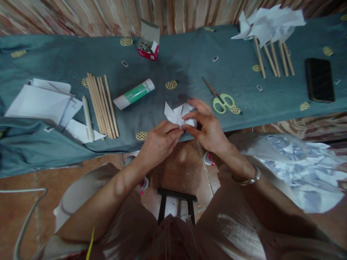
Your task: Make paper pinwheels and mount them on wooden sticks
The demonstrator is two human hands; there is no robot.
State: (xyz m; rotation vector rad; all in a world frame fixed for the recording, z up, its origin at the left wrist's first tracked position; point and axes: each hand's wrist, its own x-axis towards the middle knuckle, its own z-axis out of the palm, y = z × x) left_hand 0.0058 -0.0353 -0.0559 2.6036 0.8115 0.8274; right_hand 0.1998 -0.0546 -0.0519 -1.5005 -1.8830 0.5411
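Note:
Between my two hands, at the front edge of the cloth-covered table, is a white paper pinwheel (177,115) with its points folded up. My left hand (162,139) grips its lower left side, fingers pressed together. On the right side, my right hand (206,124) pinches the paper near its centre with thumb and forefinger, the other fingers curled behind it. Green-handled scissors (222,102) lie just to the right of my right hand. A glue stick (135,94) with a green label rests to the upper left of the pinwheel.
Several wooden sticks (102,108), a white pen-like tool (87,119) and white paper sheets (40,103) lie left. Behind stands an open red box (148,50) of small metal pins. Finished pinwheels (271,25) and a phone (320,80) lie right. A bag of paper scraps (306,169) sits below.

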